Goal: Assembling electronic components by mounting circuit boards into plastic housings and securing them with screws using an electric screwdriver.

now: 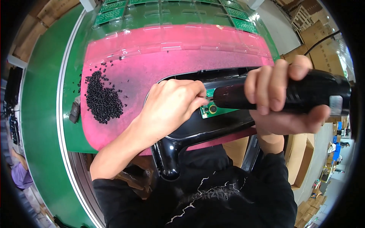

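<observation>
My right hand (272, 91) is wrapped round a black electric screwdriver (231, 96), held almost level with its tip to the left. At that tip the fingers of my left hand (171, 99) are pinched together; whatever is between them is too small and hidden to name. Beneath both hands, a green circuit board (225, 111) lies inside a glossy black plastic housing (224, 126). A short rounded stem (167, 161) of the housing points toward my body. My left hand covers part of the housing's left end.
A pink mat (140, 60) carries a heap of small black screws (102, 100) at the left. Beside it lies a dark lump (75, 112) on the green table (42, 114). Clear plastic trays with several green boards (110, 16) line the back. Cardboard boxes (300, 159) stand at right.
</observation>
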`<state>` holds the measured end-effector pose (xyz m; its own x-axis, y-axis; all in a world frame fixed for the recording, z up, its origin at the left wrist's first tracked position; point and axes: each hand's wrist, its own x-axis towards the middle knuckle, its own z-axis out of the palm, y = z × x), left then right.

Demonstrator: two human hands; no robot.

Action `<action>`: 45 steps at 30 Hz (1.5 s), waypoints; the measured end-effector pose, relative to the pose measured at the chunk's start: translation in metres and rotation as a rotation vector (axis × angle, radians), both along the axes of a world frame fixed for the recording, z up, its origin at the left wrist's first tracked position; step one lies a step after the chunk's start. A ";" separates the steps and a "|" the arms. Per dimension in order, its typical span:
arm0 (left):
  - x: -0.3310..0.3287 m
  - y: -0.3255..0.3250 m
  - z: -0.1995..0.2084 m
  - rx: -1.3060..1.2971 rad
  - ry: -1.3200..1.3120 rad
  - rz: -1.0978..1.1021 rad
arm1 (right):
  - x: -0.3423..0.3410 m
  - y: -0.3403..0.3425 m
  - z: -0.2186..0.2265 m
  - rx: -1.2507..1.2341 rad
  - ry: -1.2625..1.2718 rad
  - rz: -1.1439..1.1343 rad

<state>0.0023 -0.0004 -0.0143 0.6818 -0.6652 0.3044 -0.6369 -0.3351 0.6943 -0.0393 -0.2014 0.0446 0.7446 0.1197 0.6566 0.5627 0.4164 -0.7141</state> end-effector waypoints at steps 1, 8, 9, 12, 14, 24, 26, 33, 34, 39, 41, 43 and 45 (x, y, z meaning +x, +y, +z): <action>0.000 0.000 -0.001 0.002 0.002 0.001 | 0.000 -0.002 0.006 -0.004 -0.028 0.019; 0.002 0.000 0.002 -0.178 0.118 -0.091 | -0.005 0.002 0.014 0.037 -0.029 0.041; 0.002 0.000 0.000 -0.203 0.031 -0.114 | -0.007 0.002 0.014 0.040 -0.030 0.034; 0.003 0.000 0.002 -0.142 -0.092 -0.142 | -0.007 -0.002 0.011 0.047 0.002 0.018; 0.003 0.001 0.004 -0.134 -0.136 -0.158 | -0.005 -0.007 0.005 0.008 -0.014 0.051; 0.002 -0.008 -0.002 -0.146 -0.498 -0.143 | -0.012 -0.004 -0.004 -0.053 -0.035 -0.017; 0.001 -0.008 -0.002 -0.109 -0.537 -0.140 | -0.020 0.003 0.000 0.058 0.205 -0.111; 0.006 0.002 -0.001 -0.109 -0.513 0.079 | -0.019 0.001 0.000 -0.061 0.167 0.035; 0.001 0.002 0.005 -0.144 -0.371 0.103 | -0.017 -0.001 -0.005 -0.077 0.145 0.052; -0.001 -0.002 0.003 -0.135 -0.275 0.062 | -0.026 0.008 -0.012 -0.033 0.312 -0.039; 0.000 -0.002 0.004 -0.073 -0.341 0.068 | -0.025 0.008 -0.007 -0.085 0.328 -0.040; 0.000 -0.002 0.004 -0.080 -0.350 0.068 | -0.022 0.001 -0.006 -0.140 0.344 -0.040; -0.001 -0.002 0.001 -0.078 -0.357 0.083 | -0.011 -0.013 -0.015 -0.390 0.140 0.193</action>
